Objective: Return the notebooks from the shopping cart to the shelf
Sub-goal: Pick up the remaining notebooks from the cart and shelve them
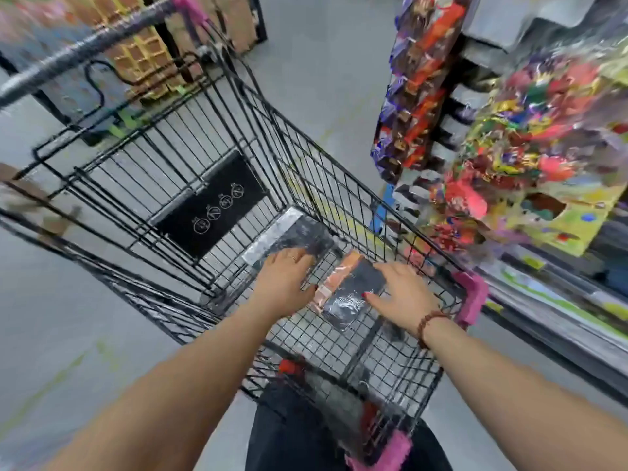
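The left hand (283, 278) reaches into the basket with fingers spread flat, palm down, on a dark plastic-wrapped notebook with a silver edge (289, 237); the grip is apart, resting on the cover and not clamped around it. The right hand (401, 295) also has its fingers spread, laid against the right side of a second dark plastic-wrapped notebook with an orange edge (353, 288); whether this grip is closed on the notebook cannot be told. The left thumb touches the orange edge from the other side. A brown beaded bracelet (430, 322) sits on the right wrist. Both notebooks lie inside the black wire shopping cart (210, 137), near its right wall, the orange-edged one tilted. Pink padding (470, 299) covers the cart's corner. To the right, a shelf of colourful packaged goods (530, 137) stands near the cart. The grey floor (68, 317) surrounds the cart.
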`<state>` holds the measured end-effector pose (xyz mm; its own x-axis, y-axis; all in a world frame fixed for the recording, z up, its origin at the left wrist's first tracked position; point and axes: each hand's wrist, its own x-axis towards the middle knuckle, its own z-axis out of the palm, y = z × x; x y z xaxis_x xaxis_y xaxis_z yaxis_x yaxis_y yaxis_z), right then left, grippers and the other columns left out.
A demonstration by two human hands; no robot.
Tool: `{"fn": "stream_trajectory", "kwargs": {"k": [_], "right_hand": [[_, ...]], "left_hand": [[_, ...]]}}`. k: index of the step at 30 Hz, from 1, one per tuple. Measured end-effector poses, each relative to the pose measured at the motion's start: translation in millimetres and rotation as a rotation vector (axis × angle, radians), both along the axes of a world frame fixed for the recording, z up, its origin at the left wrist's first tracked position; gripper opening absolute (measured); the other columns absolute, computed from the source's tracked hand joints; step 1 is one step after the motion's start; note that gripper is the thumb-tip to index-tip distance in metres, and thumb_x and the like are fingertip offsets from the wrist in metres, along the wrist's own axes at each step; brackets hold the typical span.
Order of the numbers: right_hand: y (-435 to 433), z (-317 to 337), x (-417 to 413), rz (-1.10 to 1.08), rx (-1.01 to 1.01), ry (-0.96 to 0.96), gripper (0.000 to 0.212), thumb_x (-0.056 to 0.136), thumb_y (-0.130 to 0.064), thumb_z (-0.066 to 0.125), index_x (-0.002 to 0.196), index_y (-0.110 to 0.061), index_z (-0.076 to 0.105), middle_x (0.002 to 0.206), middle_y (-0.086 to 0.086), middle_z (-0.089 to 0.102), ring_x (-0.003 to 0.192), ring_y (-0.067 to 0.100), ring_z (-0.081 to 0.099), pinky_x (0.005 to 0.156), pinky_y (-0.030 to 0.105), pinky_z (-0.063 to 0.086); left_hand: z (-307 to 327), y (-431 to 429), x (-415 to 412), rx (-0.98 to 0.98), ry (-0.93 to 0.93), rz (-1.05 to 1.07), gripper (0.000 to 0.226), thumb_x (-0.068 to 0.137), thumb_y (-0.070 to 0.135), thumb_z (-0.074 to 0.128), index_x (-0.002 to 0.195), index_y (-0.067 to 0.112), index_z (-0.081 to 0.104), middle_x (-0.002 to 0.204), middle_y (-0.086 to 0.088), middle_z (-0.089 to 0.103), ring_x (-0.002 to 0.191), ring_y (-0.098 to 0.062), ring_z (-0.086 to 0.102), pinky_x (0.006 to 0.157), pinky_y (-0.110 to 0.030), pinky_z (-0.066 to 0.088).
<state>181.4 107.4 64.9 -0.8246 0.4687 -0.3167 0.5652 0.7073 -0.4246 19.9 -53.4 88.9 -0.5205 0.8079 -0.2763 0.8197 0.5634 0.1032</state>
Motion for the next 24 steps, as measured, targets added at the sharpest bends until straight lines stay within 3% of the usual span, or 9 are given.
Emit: {"fn": "stream_trajectory", "kwargs": {"k": [4,10,15,18,21,24], "right_hand": [[-14,-31,-16,-0.224,-0.059,-0.032,0.06,0.085,-0.043,0.057,0.137,-0.014,0.043,0.134,0.009,0.051,0.125,0.026,0.044,0.103,0.036,0.04],[-40,-76,-41,-0.563,-0.202,-0.065,0.063,0.083,-0.044,0.061,0.137,-0.02,0.039,0.129,0.01,0.051,0.122,0.03,0.047,0.1,0.039,0.042],[-47,-127,-53,-0.805,-0.282,-0.008,0.053,0.08,-0.035,0.068,0.125,-0.016,0.047,0.115,0.008,0.057,0.108,0.026,0.056,0.089,0.035,0.048],[-49,-161,-60,-0.968,-0.352,0.067,0.055,0.079,-0.034,0.072,0.123,-0.015,0.045,0.111,0.003,0.057,0.104,0.022,0.056,0.093,0.033,0.047],[-50,-185,-69,-1.142,-0.382,0.172,0.057,0.072,-0.041,0.077,0.116,-0.022,0.046,0.103,-0.004,0.056,0.094,0.016,0.055,0.087,0.029,0.047],[-49,-204,-76,-1.283,-0.357,0.196,0.053,0.065,-0.051,0.078,0.102,-0.025,0.049,0.098,-0.005,0.063,0.086,0.013,0.059,0.077,0.025,0.048]], "left_hand": [[-39,23,-37,-0.077,-0.087,-0.169,0.062,0.082,0.048,0.051,0.137,0.022,0.041,0.141,-0.002,0.044,0.131,-0.025,0.039,0.109,-0.045,0.033],[-95,35,-85,-0.149,-0.186,-0.305,0.066,0.082,0.049,0.053,0.141,0.023,0.036,0.143,-0.002,0.042,0.133,-0.025,0.037,0.11,-0.045,0.033],[-148,34,-99,-0.149,-0.287,-0.275,0.064,0.082,0.046,0.053,0.139,0.018,0.041,0.14,-0.006,0.044,0.13,-0.027,0.04,0.104,-0.044,0.039],[-178,34,-95,-0.121,-0.366,-0.217,0.063,0.084,0.044,0.055,0.138,0.013,0.043,0.138,-0.009,0.046,0.129,-0.028,0.042,0.105,-0.039,0.039],[-196,36,-86,-0.037,-0.479,-0.101,0.057,0.083,0.043,0.056,0.131,0.014,0.05,0.137,-0.009,0.048,0.132,-0.026,0.041,0.107,-0.032,0.036],[-212,41,-80,0.044,-0.585,0.05,0.044,0.085,0.028,0.063,0.126,0.013,0.055,0.135,-0.01,0.051,0.133,-0.025,0.04,0.108,-0.029,0.031]]}}
